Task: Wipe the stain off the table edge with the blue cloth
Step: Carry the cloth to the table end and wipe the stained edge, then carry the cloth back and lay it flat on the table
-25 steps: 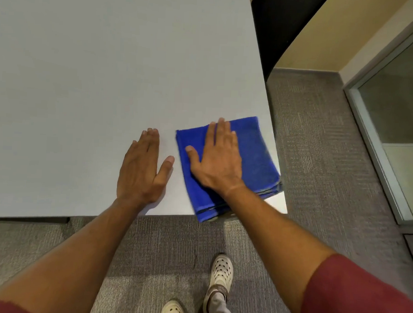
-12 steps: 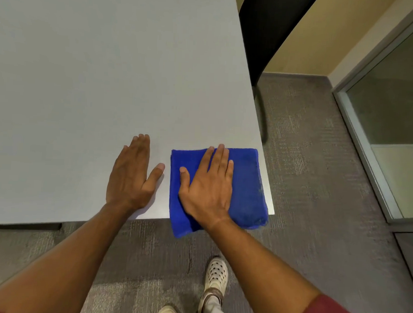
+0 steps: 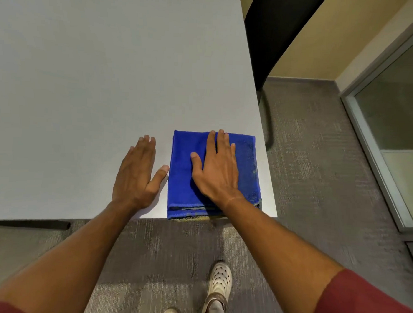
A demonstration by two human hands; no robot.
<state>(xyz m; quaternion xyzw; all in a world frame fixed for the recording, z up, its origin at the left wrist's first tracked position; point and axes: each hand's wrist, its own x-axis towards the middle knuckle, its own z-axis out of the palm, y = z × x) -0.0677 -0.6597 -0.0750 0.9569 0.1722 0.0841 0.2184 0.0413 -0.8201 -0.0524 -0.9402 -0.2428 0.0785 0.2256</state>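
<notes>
Cloth: blue cloth, folded, soft and light, lower centre at desk edge.
Right hand: spread flat, pressing it.
Left hand: flat, bracing beside.
Grip: palm pressure, or it'll likely bunch.

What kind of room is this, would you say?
Most likely an office or meeting room. A large plain grey table, grey commercial-style carpet, a black chair at the table's far side, and a framed glass partition all point that way.
</notes>
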